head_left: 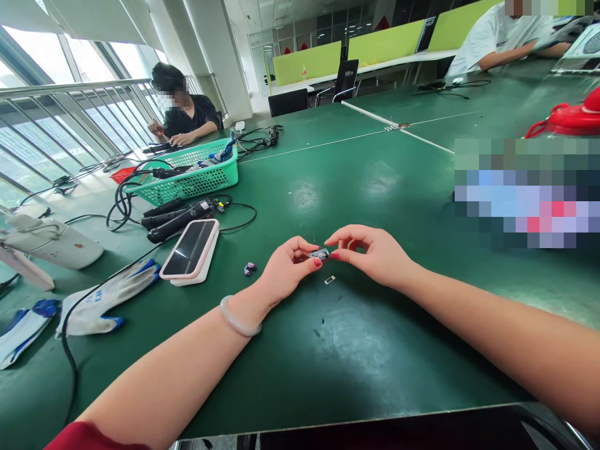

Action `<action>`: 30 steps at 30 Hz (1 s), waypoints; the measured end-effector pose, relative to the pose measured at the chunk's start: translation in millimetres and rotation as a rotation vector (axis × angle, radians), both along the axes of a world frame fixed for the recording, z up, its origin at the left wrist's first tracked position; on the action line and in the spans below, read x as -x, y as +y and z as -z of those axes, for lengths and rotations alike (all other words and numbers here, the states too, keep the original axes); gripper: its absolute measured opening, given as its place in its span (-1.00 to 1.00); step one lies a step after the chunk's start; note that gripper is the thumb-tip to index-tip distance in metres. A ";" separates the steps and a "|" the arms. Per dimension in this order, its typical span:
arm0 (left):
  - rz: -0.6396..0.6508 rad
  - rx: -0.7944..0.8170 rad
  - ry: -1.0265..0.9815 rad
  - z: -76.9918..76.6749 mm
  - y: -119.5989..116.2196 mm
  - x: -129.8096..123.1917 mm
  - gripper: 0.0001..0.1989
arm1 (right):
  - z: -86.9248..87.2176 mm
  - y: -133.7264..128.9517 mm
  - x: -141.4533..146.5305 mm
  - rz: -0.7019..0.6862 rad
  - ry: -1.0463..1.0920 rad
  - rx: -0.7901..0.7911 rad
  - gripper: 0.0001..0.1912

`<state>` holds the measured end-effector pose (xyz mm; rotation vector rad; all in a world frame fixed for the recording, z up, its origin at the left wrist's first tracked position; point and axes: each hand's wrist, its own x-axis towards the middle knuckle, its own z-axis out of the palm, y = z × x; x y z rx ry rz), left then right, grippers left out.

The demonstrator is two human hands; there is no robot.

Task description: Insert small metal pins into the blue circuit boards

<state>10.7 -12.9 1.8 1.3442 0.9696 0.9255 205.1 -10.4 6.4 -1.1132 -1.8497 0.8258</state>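
Between the thumb and fingers of my left hand (294, 262) is a small dark rectangular piece (320, 254) with a pale pattern on its face; its exact kind is too small to make out. My right hand (370, 253) is closed in a pinch at the right end of that piece, thumb and index fingertip touching it. Just below, a tiny pale rectangular frame (330, 280) with a dark centre lies flat on the green table (375, 362). Left of my left hand sit small dark purple shiny bits (250, 269).
A phone (190, 250) lies left, beside work gloves (110, 300) and black cabled devices (182, 219). Behind them stands a green basket (187, 181) holding cables. A red object (572, 115) is at right. One person (187, 112) sits far left, another (497, 40) far right.
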 end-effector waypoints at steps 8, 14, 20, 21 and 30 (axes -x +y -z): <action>-0.101 0.023 0.038 6.3 3.9 -1.0 -0.67 | 4.7 -1.9 0.2 -0.238 -0.541 -0.045 -0.89; -0.084 0.013 0.072 5.9 3.0 -1.1 -0.70 | 6.1 0.7 0.2 -0.240 -0.618 -0.068 -0.83; -0.076 0.033 0.083 2.7 2.1 -4.0 -0.73 | 6.0 4.9 0.4 -0.144 -0.574 -0.006 -0.85; -0.078 0.032 0.085 2.5 1.9 -4.2 -0.73 | 6.1 5.1 0.6 -0.139 -0.569 -0.009 -0.85; -0.084 0.023 0.101 4.5 1.7 -3.7 -0.72 | 9.6 5.7 3.9 -0.101 -0.595 -0.020 -0.82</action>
